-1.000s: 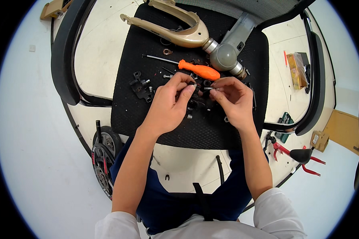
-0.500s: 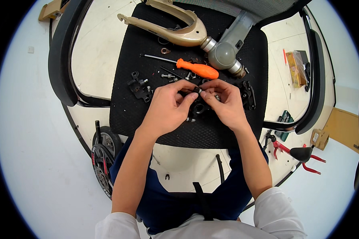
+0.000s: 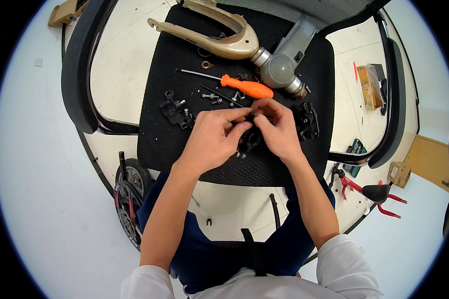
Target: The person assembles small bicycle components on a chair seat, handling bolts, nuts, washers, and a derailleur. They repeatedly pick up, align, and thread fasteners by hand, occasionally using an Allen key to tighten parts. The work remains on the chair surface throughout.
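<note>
Over the black chair seat (image 3: 224, 172), both my hands meet at a small black part (image 3: 251, 119), mostly hidden by my fingers. My left hand (image 3: 210, 137) is closed, thumb and fingers pinching the part from the left. My right hand (image 3: 278, 130) is closed on it from the other side, fingers bent. Just below the fingertips shows a black ring-shaped piece (image 3: 253, 138); whether it joins the held part I cannot tell. Beyond the hands lie an orange-handled screwdriver (image 3: 247, 87), a thin black rod (image 3: 215, 92) and several bolts (image 3: 212, 97).
A black bracket (image 3: 173, 110) lies left of my hands, a black mechanical part (image 3: 309, 120) to their right. Farther back rest a beige bicycle fork (image 3: 224, 46) and its grey frame section (image 3: 278, 69). Armrests (image 3: 76, 74) flank the seat. A wheel (image 3: 134, 174) stands lower left.
My right hand has shifted slightly left and its fingers have closed in. The small part has turned or dropped deeper between the fingertips, so less of it shows.
</note>
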The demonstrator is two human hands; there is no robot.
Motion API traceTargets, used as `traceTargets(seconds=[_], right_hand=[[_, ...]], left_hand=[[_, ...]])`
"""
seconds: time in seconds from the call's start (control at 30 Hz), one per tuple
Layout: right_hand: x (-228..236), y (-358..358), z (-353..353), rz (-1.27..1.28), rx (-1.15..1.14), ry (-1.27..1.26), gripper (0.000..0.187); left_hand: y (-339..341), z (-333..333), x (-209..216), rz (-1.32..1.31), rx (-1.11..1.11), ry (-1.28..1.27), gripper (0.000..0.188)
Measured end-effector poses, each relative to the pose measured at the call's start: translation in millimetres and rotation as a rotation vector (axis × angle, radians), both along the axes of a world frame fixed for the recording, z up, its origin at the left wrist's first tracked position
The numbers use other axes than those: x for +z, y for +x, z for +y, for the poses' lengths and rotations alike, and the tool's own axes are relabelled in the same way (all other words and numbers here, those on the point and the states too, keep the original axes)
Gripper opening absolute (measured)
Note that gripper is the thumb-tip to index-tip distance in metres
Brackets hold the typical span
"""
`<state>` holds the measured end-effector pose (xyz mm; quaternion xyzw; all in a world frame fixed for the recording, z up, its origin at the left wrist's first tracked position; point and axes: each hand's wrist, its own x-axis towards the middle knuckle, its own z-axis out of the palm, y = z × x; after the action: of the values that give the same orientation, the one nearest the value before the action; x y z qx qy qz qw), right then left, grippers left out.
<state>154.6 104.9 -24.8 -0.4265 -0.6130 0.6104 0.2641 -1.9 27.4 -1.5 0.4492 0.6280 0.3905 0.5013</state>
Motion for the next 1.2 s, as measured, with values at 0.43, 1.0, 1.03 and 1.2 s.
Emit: traceTargets(seconds=[0.43, 1.0, 1.03, 1.2], right_hand=[[4.7, 9.0, 3.1, -0.002, 0.105, 0.238, 0.019], [15.6, 4.3, -3.5, 0.109, -0.019, -0.183, 0.016], [15.0, 4.3, -3.5, 0.081, -0.027, -0.195, 0.017], [14.2, 4.0, -7.2, -0.183, 0.128, 0.313, 0.021]], left_hand=[[-27.2, 2.4, 2.9, -0.350, 0.230, 0.025, 0.030], [-10.7, 8.8, 1.1, -0.452, 0.448, 0.280, 0.030], [-9.2, 8.5, 1.2, -0.464, 0.437, 0.302, 0.030], [-7.3, 8.4, 2.0, -0.424, 0.427, 0.327, 0.030]])
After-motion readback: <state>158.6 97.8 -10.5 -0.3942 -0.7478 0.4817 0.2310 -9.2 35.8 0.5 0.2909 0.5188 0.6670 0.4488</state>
